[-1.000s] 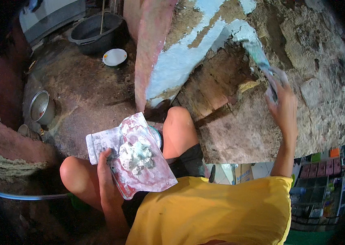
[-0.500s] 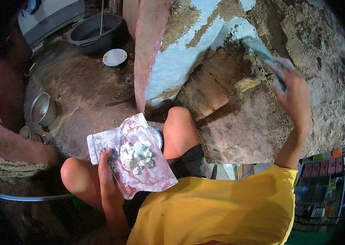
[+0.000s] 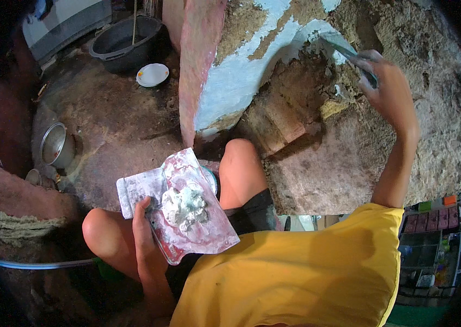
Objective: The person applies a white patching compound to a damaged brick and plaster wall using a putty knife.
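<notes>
A putty knife (image 3: 349, 54) is gripped in my right hand (image 3: 386, 82), its blade against the edge of a hollow in the rough wall. Wet white filler (image 3: 317, 28) coats the rim of that hollow, and a pale blue-white coat (image 3: 230, 82) runs down its left side. Over my lap, my left hand (image 3: 142, 218) clasps a red, white-smeared board (image 3: 217, 234), thumb on top and the other fingers hidden beneath. A lump of white putty (image 3: 185, 207) lies on the board.
A large black basin (image 3: 127, 46) with a stick in it stands at the far left. Near it are a white plate (image 3: 153, 75) and a metal pot (image 3: 58, 146) on the stained floor. Shelves with assorted goods (image 3: 432, 245) show at lower right. A pale hose (image 3: 45, 265) runs at lower left.
My right hand has moved slightly up and left with the putty knife, whose blade now lies flatter along the hollow's upper edge. The left hand and board are nearly unmoved.
</notes>
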Motion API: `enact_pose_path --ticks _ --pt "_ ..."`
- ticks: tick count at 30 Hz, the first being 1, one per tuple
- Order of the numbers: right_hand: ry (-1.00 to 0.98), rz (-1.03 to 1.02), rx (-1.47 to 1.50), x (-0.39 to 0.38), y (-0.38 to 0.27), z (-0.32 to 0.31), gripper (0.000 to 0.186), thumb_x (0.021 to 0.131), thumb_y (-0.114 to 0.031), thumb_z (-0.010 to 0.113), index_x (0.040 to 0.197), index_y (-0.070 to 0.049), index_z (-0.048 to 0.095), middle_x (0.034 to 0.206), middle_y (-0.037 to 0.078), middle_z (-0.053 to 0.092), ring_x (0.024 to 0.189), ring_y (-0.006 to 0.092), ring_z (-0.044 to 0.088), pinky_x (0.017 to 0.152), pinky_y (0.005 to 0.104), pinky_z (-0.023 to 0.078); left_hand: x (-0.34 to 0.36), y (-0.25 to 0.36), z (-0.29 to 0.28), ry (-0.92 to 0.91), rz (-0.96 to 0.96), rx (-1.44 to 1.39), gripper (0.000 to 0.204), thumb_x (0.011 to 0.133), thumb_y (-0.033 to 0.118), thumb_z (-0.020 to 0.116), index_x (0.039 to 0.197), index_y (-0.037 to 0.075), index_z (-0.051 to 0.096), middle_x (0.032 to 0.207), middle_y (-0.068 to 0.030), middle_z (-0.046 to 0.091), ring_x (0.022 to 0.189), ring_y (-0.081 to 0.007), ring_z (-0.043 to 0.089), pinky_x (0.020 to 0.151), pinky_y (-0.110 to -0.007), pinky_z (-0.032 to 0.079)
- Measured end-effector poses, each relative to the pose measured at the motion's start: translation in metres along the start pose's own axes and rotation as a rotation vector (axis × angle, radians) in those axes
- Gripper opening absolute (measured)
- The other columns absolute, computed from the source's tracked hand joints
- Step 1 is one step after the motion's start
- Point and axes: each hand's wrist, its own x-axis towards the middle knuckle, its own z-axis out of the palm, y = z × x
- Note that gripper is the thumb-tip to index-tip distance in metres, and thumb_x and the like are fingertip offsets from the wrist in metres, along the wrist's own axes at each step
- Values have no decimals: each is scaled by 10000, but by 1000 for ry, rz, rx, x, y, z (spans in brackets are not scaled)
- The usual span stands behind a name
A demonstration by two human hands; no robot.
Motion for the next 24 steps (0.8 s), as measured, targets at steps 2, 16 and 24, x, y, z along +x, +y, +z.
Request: enact_pose_path --ticks 2,16,24 --pt "-18 8 32 -6 -5 -5 353 681 -131 626 1028 -81 589 1027 136 573 941 333 535 809 399 432 -11 5 17 79 28 69 319 804 232 520 1042 20 531 948 -88 596 842 -211 593 776 -321 473" --pt "141 -36 87 6 -2 4 331 719 -107 597 1050 -103 590 1055 127 571 903 340 564 770 389 453 -15 8 21 0 25 19 335 797 221 522 1070 26 520 974 -88 592 866 -217 590 799 -329 462" --pt "101 44 145 -27 -12 19 368 701 -89 616 1067 -109 579 1100 108 548 863 340 574 733 399 470 -17 7 24 33 75 71 353 802 221 520 1088 14 513 991 -87 583 875 -214 583 801 -315 453"
